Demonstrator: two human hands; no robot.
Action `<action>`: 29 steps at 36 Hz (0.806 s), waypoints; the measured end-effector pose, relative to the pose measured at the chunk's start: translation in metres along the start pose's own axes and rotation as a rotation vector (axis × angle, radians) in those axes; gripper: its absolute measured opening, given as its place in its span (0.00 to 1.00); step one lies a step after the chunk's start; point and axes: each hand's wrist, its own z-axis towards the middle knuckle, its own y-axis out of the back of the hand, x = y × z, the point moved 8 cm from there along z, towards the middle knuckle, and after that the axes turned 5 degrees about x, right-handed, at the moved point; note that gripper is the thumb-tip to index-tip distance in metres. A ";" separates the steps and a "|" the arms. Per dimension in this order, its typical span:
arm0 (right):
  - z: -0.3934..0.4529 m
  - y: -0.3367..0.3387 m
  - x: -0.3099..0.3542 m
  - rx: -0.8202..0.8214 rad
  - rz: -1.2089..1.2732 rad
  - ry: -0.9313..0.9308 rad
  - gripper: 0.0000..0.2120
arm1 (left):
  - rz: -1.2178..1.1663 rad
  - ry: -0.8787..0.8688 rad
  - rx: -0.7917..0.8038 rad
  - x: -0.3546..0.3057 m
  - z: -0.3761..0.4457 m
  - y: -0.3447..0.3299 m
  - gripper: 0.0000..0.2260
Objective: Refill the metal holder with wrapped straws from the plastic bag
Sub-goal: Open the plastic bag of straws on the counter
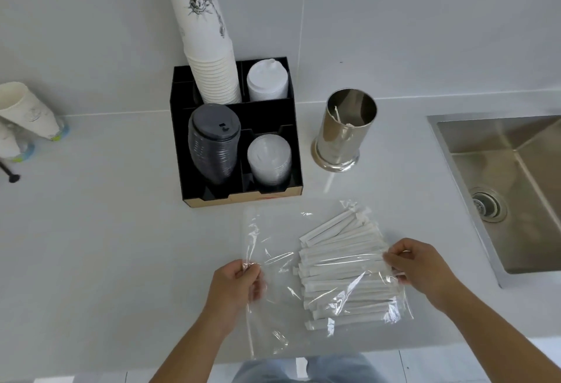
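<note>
Gripping: left hand (239, 284) and right hand (416, 264) pinch plastic bag (273, 306) edges.
Straws (340, 270): between grips, long axes left-right.
Holder (344, 130): upright, beyond right grip.

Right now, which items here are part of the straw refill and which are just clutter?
Job: plastic bag, wrapped straws, metal holder, left hand, right hand, both pinching the bag.
Bystanders: black organizer, paper cups, dark lids, sink.
</note>
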 end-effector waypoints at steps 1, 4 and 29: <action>0.000 0.010 -0.003 -0.008 -0.002 -0.001 0.07 | 0.019 0.006 0.014 0.001 0.001 -0.009 0.08; -0.001 0.041 -0.009 -0.044 -0.019 -0.002 0.06 | 0.080 0.011 0.057 -0.003 0.000 -0.038 0.08; 0.008 0.117 -0.038 -0.298 -0.358 -0.052 0.13 | 0.687 -0.184 -0.015 -0.028 0.007 -0.099 0.11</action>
